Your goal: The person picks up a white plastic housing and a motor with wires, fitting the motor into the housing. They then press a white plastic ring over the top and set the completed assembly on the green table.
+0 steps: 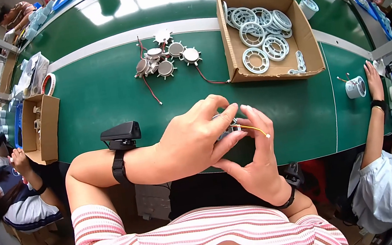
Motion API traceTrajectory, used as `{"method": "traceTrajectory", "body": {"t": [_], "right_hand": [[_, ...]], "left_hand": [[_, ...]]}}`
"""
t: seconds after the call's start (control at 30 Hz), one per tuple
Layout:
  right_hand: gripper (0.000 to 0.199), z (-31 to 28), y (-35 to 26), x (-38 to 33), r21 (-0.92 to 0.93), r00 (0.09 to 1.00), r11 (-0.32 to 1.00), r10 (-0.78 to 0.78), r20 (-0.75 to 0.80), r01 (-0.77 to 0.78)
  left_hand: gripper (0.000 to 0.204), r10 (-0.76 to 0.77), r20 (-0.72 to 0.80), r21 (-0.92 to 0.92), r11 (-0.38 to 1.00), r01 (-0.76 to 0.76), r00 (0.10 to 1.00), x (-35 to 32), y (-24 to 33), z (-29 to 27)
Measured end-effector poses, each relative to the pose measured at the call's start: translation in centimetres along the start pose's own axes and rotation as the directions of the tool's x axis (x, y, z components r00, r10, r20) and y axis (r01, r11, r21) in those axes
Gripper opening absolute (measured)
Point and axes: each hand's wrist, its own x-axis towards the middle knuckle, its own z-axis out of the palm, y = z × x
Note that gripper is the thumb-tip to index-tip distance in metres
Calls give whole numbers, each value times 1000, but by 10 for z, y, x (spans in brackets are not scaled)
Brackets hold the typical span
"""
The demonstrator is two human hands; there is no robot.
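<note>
Close to the table's near edge, my left hand (195, 133) and my right hand (254, 164) meet around one small part (235, 127). Most of it is hidden by my fingers; a pale and metallic bit shows between them. A thin yellow wire (254, 128) with a white plug at its end sticks out to the right over my right fingers. My left fingers and thumb pinch the part from the left, while my right fingers and thumb curl round its other side. Beyond my hands lie several round metal discs (166, 68) with spiky pale rims, some with red wires.
An open cardboard box (276, 74) of pale blue plastic rings (255, 61) stands at the back right. Another cardboard box (53, 126) is at the left, beside a tape roll (48, 84). A wired cup-shaped part (355, 87) stands near a co-worker's hand (374, 80). More people sit leftward.
</note>
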Motion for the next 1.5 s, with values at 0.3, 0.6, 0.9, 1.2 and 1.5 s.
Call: {"method": "traceTrajectory", "body": {"t": [0.3,0.6,0.9,1.2,1.5], "right_hand": [[100,-7,-5,9,-176,991,981,-57,121,78],[75,-8,-1,15,-305,994,948,-75,79,96],[43,-9,-9,23,-423,985,901,-31,169,101],[47,-12,-6,22,-448,974,882,-51,222,148],[54,-31,-19,28,-118,985,983,-151,-84,141]], "left_hand": [[13,-133,155,-392,901,185,979,7,-15,-4],[18,-414,252,-658,589,468,875,2,-27,10],[16,-181,-175,-81,982,169,968,23,-65,-6],[54,178,-15,553,821,-140,984,36,-111,-23],[60,514,-110,253,842,-476,851,25,-53,-34]]}}
